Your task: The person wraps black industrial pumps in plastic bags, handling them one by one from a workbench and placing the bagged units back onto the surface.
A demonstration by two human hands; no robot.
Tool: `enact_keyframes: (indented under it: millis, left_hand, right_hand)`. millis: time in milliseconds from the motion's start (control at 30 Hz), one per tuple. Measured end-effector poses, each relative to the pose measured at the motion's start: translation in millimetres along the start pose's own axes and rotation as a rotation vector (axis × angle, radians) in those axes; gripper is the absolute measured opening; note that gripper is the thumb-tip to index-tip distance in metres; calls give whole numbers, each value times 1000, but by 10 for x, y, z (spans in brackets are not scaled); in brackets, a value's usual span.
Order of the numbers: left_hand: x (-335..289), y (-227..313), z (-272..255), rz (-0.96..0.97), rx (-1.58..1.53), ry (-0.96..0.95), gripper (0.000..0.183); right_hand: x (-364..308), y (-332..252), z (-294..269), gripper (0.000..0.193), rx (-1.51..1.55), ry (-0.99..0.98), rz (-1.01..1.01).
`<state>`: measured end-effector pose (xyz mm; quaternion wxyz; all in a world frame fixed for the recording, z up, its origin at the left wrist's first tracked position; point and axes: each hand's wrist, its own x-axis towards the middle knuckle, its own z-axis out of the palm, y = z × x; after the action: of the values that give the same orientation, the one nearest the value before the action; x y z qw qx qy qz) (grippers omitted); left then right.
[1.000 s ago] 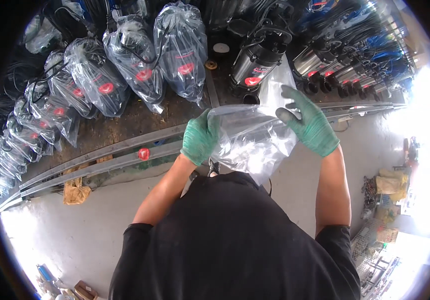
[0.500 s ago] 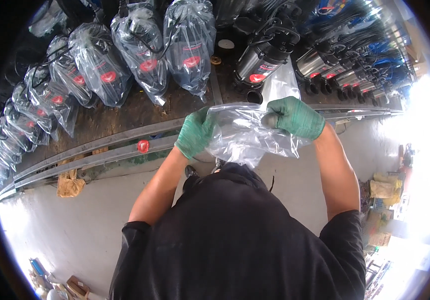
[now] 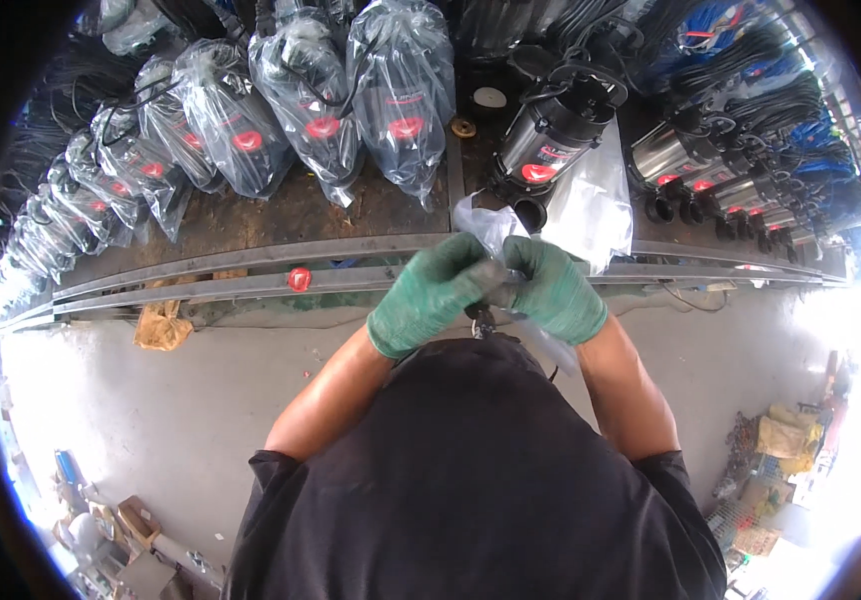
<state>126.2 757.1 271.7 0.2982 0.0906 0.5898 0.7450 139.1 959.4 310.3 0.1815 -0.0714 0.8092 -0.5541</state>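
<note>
A clear plastic bag [image 3: 491,226] is bunched between my two hands, just in front of the bench edge. My left hand [image 3: 439,292], in a green work glove, is closed on it with thumb and fingers pinched. My right hand [image 3: 553,290], gloved alike, grips the same bag close beside the left. Part of the bag hangs below the right hand. Beyond them an unwrapped steel submersible pump [image 3: 554,135] with a black top stands on the bench. More clear plastic [image 3: 588,210] lies to its right.
Several bagged pumps [image 3: 406,125] line the bench [image 3: 221,222] on the left; several bare pumps [image 3: 666,155] stand on the right. A small brass ring [image 3: 463,128] and a white disc [image 3: 489,97] lie beyond. Boxes [image 3: 139,518] sit on the floor behind at left.
My hands have come together, and the bag that was stretched flat between them is now gathered into a bunch. The view has shifted slightly.
</note>
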Motion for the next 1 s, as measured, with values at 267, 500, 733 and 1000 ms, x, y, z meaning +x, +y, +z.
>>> enact_keyframes:
  millis: [267,500,733,1000]
  left_hand:
    - [316,-208,294,63,-60,-3,27]
    - [429,-382,352,85,-663,228,25]
    - [619,-1259,-186,-31,-571,550,10]
    - [1041,-1745,-362,-35,197,639,6]
  right_hand:
    - [-167,516,-286,21,287,46,-49]
    - [-389,1327,-555,4,12,508,-180]
    - [-668,1416,-828,33,886,351,-57]
    - [-347,1979,-795,39,65,214,62]
